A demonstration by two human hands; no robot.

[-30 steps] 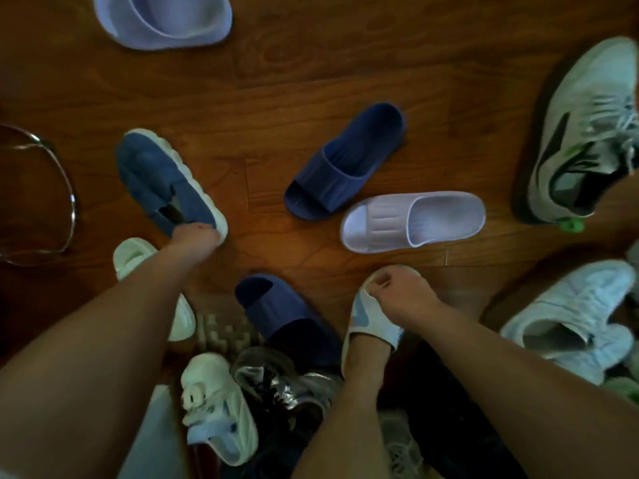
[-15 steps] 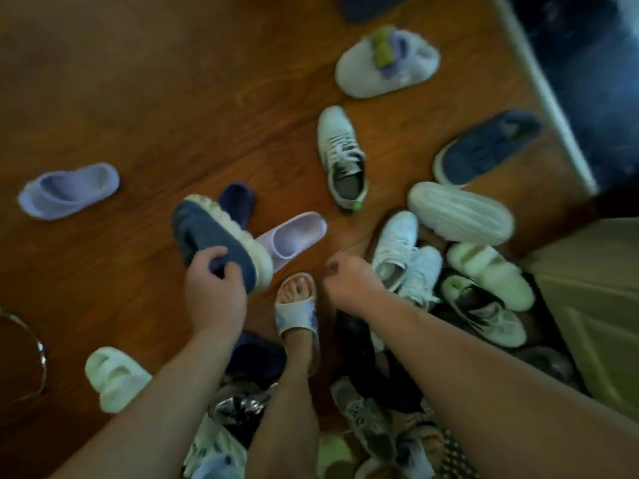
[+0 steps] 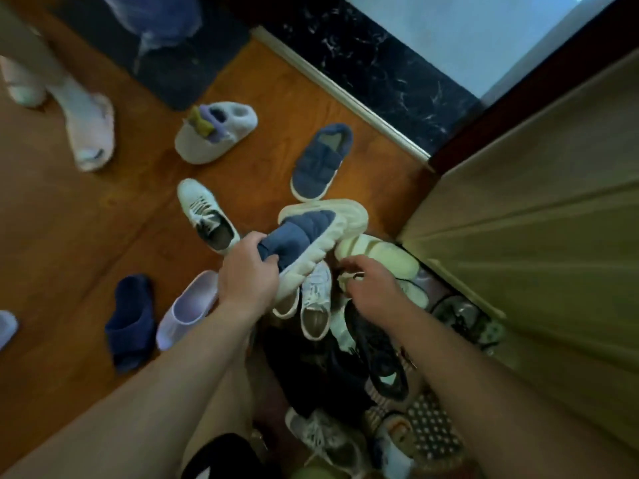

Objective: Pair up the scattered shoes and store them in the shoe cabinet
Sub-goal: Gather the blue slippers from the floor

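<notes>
Gripping the blue shoe (image 3: 304, 233) by its heel: left hand (image 3: 247, 274).

A wooden floor (image 3: 86, 236) is carrying a dark mat (image 3: 193, 74) at twelve o'clock, a blue shoe (image 3: 320, 162), a white sneaker (image 3: 207, 216), a fluffy slipper (image 3: 216, 133), and slides at nine o'clock.

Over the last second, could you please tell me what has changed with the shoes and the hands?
The left hand took hold of the blue padded shoe on the floor, lifted it and carried it toward the pile by its matching shoe. The right hand left the worn slide and reached to the pale green shoe. The navy slide and lilac slide stayed side by side.
</notes>
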